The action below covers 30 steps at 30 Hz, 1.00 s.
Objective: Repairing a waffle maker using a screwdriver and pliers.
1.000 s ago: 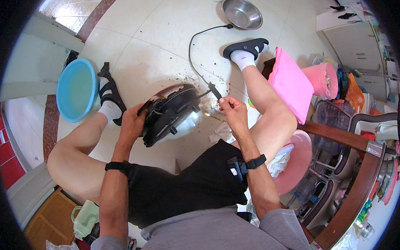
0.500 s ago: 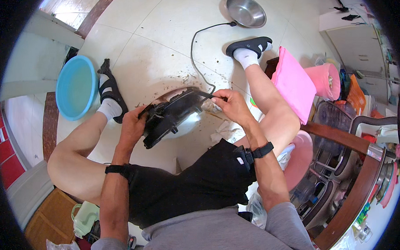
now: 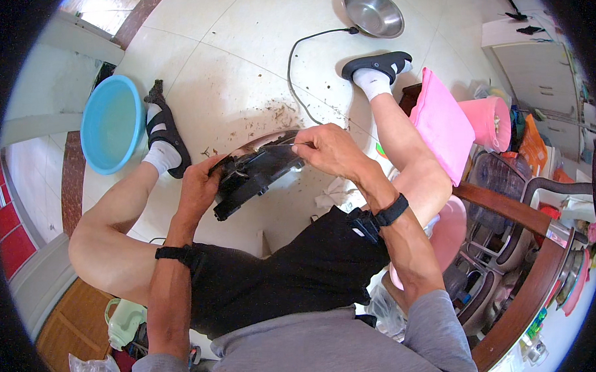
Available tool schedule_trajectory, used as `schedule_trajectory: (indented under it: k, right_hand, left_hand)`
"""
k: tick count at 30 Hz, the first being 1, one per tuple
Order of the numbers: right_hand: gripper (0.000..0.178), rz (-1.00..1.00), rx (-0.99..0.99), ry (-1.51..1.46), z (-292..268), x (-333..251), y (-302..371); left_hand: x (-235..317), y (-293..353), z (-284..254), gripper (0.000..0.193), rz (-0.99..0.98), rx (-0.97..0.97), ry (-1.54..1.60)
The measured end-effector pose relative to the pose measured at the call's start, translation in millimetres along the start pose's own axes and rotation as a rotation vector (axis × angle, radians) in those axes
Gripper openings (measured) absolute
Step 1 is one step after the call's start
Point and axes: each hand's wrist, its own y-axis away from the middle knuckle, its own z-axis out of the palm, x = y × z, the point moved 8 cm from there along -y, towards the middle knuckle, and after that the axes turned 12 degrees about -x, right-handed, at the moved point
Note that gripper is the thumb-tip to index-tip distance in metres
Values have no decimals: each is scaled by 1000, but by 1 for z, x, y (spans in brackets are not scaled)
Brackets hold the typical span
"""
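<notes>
black appliance (image 3: pixel 255 177): looked like hard plastic, ridged, part glossy;
cord (image 3: pixel 290 67): looked rubbery, matt;
bowl (image 3: pixel 374 10): was metal, smooth, mirror-shiny;
blue basin (image 3: pixel 91 121): looked like smooth plastic, low sheen;
floor (image 3: pixel 241 63): was glossy tile, gritty where debris lay;
wooden rail (image 3: pixel 502 206): looked varnished, smooth;
shorts (image 3: pixel 275 272): were matt cloth;
shirt (image 3: pixel 343 345): was matt cloth

From appliance (image 3: pixel 255 177): our left hand (image 3: pixel 201 184) on its left end, our right hand (image 3: pixel 329 150) at its right end. On floor (image 3: pixel 175 65) just beyond it, we see debris (image 3: pixel 279 114); farther beyond, cord (image 3: pixel 289 75), then bowl (image 3: pixel 374 16) to far right. Beyond it to left, tub (image 3: pixel 92 114) with liquid (image 3: pixel 120 134) inside, one shoe (image 3: pixel 164 129) between. Well right of it, bucket (image 3: pixel 483 122).
</notes>
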Motion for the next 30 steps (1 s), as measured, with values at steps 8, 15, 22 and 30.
schedule_trajectory:
  k: [8,15,22,30]
  right_hand:
    - [14,36,-23,-204,-6,17,-1]
    - [14,106,-138,-434,5,41,-17]
    - [18,189,31,-390,-6,93,-12]
    - [17,299,132,-342,-2,124,3]
  left_hand:
    - [14,0,-3,27,18,2,-67]
    - [9,-1,-1,28,12,-5,-60]
    - [14,1,-4,28,19,1,-53]
    - [9,-1,-5,27,22,11,-44]
